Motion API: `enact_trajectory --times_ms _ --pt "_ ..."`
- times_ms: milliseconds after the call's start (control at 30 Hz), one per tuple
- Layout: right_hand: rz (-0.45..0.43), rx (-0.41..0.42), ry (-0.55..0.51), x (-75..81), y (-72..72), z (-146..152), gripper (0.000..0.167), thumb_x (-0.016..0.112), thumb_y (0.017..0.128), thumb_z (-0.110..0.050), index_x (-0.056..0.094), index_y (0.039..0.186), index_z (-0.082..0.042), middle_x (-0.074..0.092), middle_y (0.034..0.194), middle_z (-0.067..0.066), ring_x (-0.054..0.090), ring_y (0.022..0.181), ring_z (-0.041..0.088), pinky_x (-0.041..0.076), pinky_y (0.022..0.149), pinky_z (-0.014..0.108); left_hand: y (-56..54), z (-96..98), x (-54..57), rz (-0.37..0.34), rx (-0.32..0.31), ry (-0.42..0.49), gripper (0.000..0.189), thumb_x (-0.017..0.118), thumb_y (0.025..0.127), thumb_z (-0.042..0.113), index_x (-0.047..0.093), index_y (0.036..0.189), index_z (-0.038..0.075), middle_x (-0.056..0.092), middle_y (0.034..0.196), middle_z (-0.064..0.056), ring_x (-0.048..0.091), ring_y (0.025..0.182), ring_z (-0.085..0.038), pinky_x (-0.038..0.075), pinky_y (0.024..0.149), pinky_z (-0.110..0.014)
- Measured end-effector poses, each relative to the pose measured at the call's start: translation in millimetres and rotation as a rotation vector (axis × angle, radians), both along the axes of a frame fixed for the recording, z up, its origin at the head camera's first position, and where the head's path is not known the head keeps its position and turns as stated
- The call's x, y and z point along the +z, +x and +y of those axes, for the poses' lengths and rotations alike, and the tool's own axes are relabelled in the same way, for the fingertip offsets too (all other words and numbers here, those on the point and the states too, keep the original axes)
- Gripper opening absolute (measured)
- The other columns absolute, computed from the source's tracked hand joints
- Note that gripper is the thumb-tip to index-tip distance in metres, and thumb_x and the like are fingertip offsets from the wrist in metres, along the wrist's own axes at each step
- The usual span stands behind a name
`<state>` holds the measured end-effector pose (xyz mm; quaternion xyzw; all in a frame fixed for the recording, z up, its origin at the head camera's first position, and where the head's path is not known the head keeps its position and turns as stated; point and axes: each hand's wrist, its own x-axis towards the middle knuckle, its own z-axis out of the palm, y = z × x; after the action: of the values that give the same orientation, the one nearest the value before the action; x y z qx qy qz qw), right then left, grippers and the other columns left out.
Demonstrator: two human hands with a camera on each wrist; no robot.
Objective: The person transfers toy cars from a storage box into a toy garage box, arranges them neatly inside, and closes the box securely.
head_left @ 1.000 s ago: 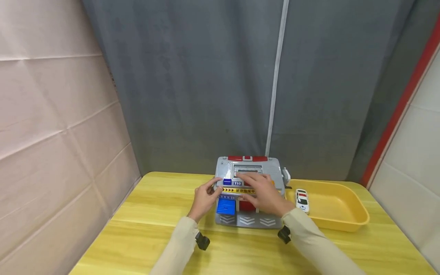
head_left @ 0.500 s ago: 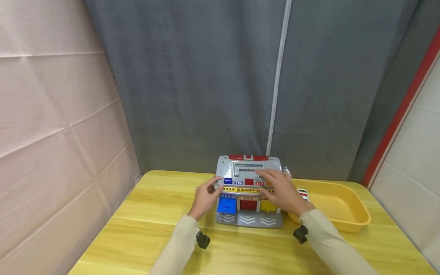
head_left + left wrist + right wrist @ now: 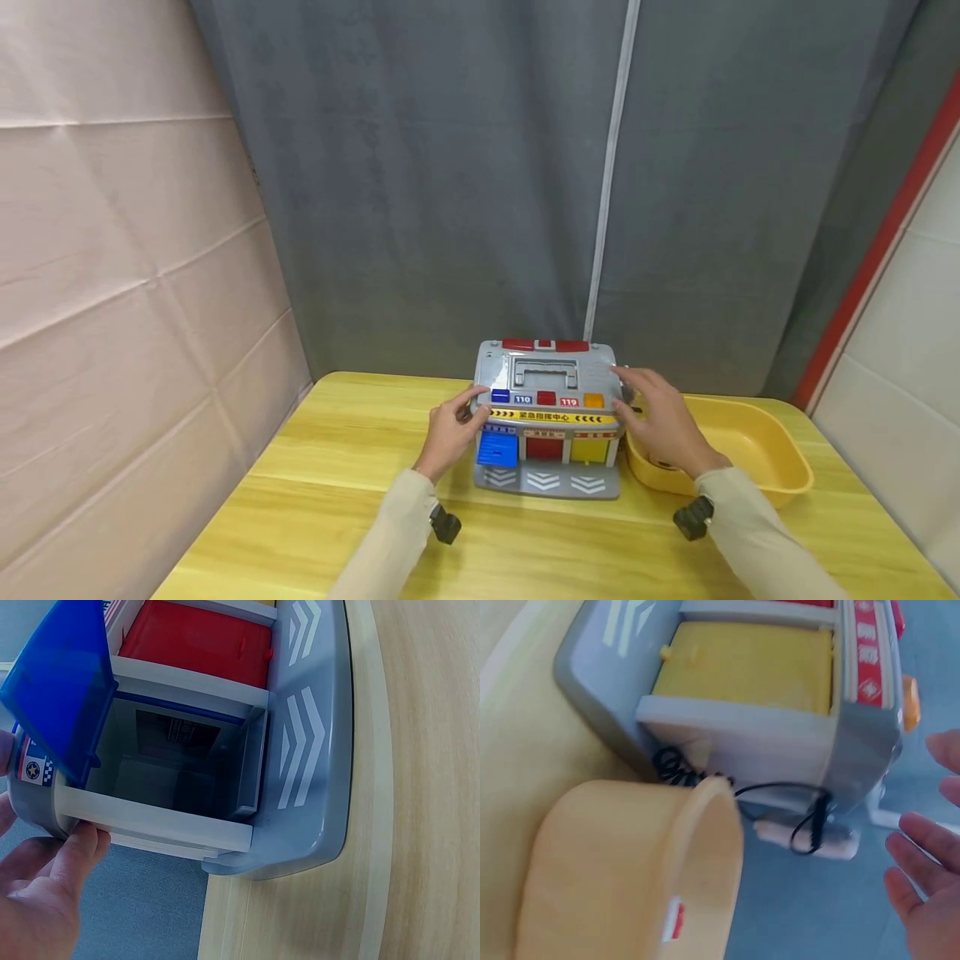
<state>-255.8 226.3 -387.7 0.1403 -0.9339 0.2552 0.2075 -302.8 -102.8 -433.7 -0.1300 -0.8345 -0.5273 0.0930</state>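
A grey toy rescue station (image 3: pixel 540 483) stands on the table, with numbered labels and coloured buttons along its roof. Its blue door (image 3: pixel 64 690) is raised over an open bay, while the red door (image 3: pixel 199 641) and yellow door (image 3: pixel 750 664) are down. My left hand (image 3: pixel 447 435) grips the station's left upper edge, thumb toward the front. My right hand (image 3: pixel 670 427), fingers spread and relaxed, is by the station's right side; the right wrist view has a gap between them. A corded white handset (image 3: pixel 806 836) hangs on that side.
A yellow tray (image 3: pixel 780 467) sits right of the station, close against it. A toy car (image 3: pixel 673 919) lies inside, mostly hidden by the tray wall and my right hand. A grey curtain (image 3: pixel 450 208) hangs behind the wooden table (image 3: pixel 360 417).
My right hand has moved right, off the front of the roof to the station's right side, uncovering the buttons and yellow door. My left hand has kept its place.
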Motion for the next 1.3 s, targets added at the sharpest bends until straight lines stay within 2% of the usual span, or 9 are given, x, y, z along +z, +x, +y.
enact_trajectory --times_ms 267,433,567,767,967,1033,1200,1300 --pt "0.021 -0.057 -0.113 -15.1 1.1 18.0 0.045 0.064 0.095 -0.010 0.055 0.138 0.000 0.057 0.133 0.026 0.057 0.119 0.045 0.056 0.094 0.062 0.8 0.0 -0.9 -0.012 0.014 0.001 0.032 0.065 0.097 0.032 0.068 0.128 0.026 0.061 0.143 -0.011 0.067 0.116 -0.026 0.055 0.105 -0.045" --pt "-0.055 -0.103 -0.153 -24.1 1.9 25.2 0.044 0.063 0.095 -0.011 0.055 0.136 0.002 0.055 0.132 0.028 0.056 0.119 0.048 0.058 0.091 0.059 1.1 -0.3 -1.7 -0.034 0.020 0.000 0.032 0.065 0.097 0.033 0.068 0.129 0.028 0.057 0.147 -0.012 0.064 0.124 -0.030 0.052 0.108 -0.047" --pt "-0.138 -0.152 -0.101 -28.7 0.6 30.1 0.047 0.064 0.095 -0.016 0.054 0.135 0.006 0.057 0.129 0.034 0.056 0.116 0.050 0.053 0.094 0.063 0.6 -0.5 -1.8 -0.034 0.015 0.008 0.032 0.065 0.097 0.032 0.068 0.129 0.027 0.056 0.149 -0.013 0.061 0.130 -0.034 0.051 0.108 -0.048" --pt "-0.290 -0.204 -0.022 -32.6 -4.5 36.3 0.057 0.066 0.092 -0.023 0.051 0.136 0.010 0.058 0.126 0.039 0.051 0.117 0.055 0.044 0.100 0.068 0.9 -0.6 -2.1 -0.025 0.011 0.017 0.032 0.065 0.097 0.031 0.068 0.129 0.025 0.057 0.147 -0.013 0.061 0.130 -0.035 0.052 0.107 -0.047" --pt "-0.392 -0.255 0.014 -37.7 -9.6 41.1 0.055 0.070 0.087 -0.023 0.056 0.132 0.007 0.062 0.112 0.035 0.054 0.107 0.052 0.049 0.086 0.062 1.2 -0.8 -3.2 0.005 -0.001 0.027 0.032 0.065 0.097 0.030 0.069 0.128 0.023 0.060 0.144 -0.015 0.064 0.126 -0.034 0.054 0.105 -0.046" --pt "-0.426 -0.252 0.027 -40.4 -10.8 42.8 0.053 0.069 0.088 -0.023 0.057 0.131 0.005 0.063 0.114 0.034 0.054 0.107 0.053 0.050 0.085 0.062 0.8 -0.7 -3.9 0.004 -0.001 0.031 0.032 0.065 0.096 0.031 0.069 0.127 0.023 0.060 0.143 -0.015 0.064 0.125 -0.034 0.054 0.105 -0.046" --pt "-0.474 -0.194 0.051 -47.3 -14.4 47.3 0.046 0.067 0.089 -0.021 0.062 0.127 0.004 0.060 0.129 0.035 0.055 0.114 0.056 0.049 0.095 0.065 -0.5 -0.4 -5.0 -0.008 0.000 0.032 0.032 0.065 0.096 0.033 0.069 0.128 0.025 0.059 0.145 -0.015 0.063 0.127 -0.034 0.053 0.107 -0.045" --pt "-0.467 -0.171 0.081 -51.2 -18.0 50.3 0.042 0.067 0.089 -0.021 0.065 0.124 0.004 0.062 0.127 0.035 0.059 0.109 0.054 0.051 0.093 0.062 -0.2 0.4 -3.4 -0.006 -0.004 0.035 0.032 0.065 0.097 0.033 0.068 0.128 0.025 0.057 0.146 -0.015 0.061 0.130 -0.035 0.052 0.107 -0.046"
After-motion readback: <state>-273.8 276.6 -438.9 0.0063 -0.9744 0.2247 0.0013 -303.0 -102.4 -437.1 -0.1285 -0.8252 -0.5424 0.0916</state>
